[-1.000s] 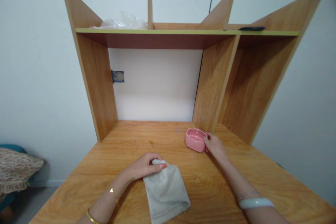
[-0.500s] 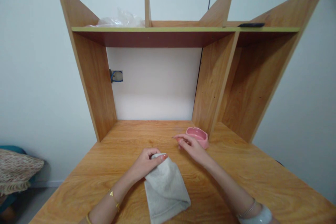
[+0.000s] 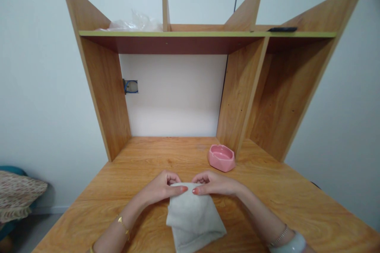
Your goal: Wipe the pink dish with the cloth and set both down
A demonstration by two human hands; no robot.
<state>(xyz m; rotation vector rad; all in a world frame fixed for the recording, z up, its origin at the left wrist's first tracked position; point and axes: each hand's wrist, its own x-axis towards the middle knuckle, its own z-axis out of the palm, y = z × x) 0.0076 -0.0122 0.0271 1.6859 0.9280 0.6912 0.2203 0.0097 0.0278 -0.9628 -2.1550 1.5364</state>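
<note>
A folded light grey cloth (image 3: pixel 197 219) hangs toward me above the wooden desk, its upper edge pinched between both hands. My left hand (image 3: pixel 168 185) grips the top left of that edge, thumb on the near face and fingers curled behind. On the right side of the same edge, my right hand (image 3: pixel 210 184) holds it likewise, the two thumbs close together. Behind the cloth the fingertips are partly hidden. A pink faceted bowl, like an ashtray (image 3: pixel 221 158), sits on the desk just beyond my right hand, apart from it.
The wooden desk (image 3: pixel 142 154) carries a hutch with upright panels and a shelf (image 3: pixel 178 34). A clear plastic bag (image 3: pixel 135 23) and a flat black object (image 3: pixel 282 29) lie up there. An uncovered wall socket box (image 3: pixel 131 86) is at the left. Patterned fabric (image 3: pixel 20 193) shows at far left.
My right hand has come down and left from beside the pink bowl and taken hold of the cloth's top edge. The cloth has shifted slightly right and lower.
</note>
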